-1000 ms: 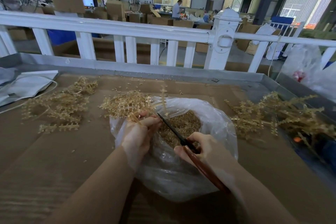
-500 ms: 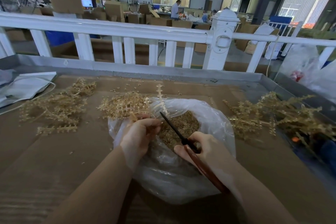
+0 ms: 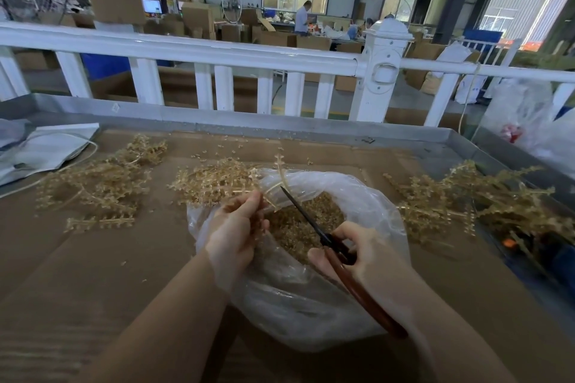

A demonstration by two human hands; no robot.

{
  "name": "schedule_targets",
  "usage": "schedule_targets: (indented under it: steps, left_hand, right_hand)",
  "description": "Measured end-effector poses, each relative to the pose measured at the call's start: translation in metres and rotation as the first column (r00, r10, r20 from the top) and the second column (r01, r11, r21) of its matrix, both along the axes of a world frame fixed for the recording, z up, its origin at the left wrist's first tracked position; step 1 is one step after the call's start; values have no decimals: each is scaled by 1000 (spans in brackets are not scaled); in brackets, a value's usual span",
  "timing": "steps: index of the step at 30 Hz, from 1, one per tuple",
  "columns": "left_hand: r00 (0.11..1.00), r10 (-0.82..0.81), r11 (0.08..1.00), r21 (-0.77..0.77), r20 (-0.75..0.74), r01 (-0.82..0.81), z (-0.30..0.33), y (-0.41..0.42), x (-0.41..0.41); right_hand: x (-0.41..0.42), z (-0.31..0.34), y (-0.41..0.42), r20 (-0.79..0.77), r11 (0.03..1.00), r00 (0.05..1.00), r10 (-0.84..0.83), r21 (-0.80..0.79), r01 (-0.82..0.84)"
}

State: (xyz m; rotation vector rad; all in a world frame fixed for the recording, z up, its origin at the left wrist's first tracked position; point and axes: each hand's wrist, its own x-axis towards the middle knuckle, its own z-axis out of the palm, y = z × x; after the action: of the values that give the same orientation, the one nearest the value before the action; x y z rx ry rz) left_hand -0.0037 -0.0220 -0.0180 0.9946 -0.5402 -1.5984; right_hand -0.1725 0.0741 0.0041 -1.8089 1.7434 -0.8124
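The bag (image 3: 311,314) sits before me on the table (image 3: 93,274), near its front edge, the cut bits (image 3: 298,227) inside it. The left heap of sprigs (image 3: 93,183) lies toward the left edge, the middle heap (image 3: 214,180) just behind the bag, the right heap (image 3: 466,202) along the right edge. The railing (image 3: 217,53) runs behind the far edge.

**Two bare arms, nothing worn that shows**

Only the person's arms and hands are in view, entering from the lower edge. The left forearm (image 3: 161,323) and the right forearm (image 3: 448,329) are bare along their whole visible length, and so are the left hand (image 3: 233,236) and the right hand (image 3: 361,255). A thin clear film (image 3: 222,274) lies across the left wrist, and a similar sheen covers part of the right forearm. Whether this film is worn or merely lies over the arms cannot be told.
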Motion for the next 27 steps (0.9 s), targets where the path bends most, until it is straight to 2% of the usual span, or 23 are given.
schedule_targets:
  steps: [5, 8, 12, 27]
  left_hand:
    - [995, 81, 995, -59, -56, -84, 8, -5, 3]
    - [999, 36, 996, -86, -35, -39, 7, -6, 4]
    - [1000, -23, 998, -64, -13, 22, -1, -3, 5]
    - [999, 19, 1000, 20, 26, -19, -5, -6, 4]
  right_hand:
    - [-1, -3, -2, -22, 999, 1000, 5, 33, -5]
    - [1, -4, -6, -39, 1000, 999, -10, 6, 10]
    - [5, -7, -8, -87, 1000, 996, 3, -30, -6]
    - [5, -17, -3, -134, 994, 991, 16, -101, -30]
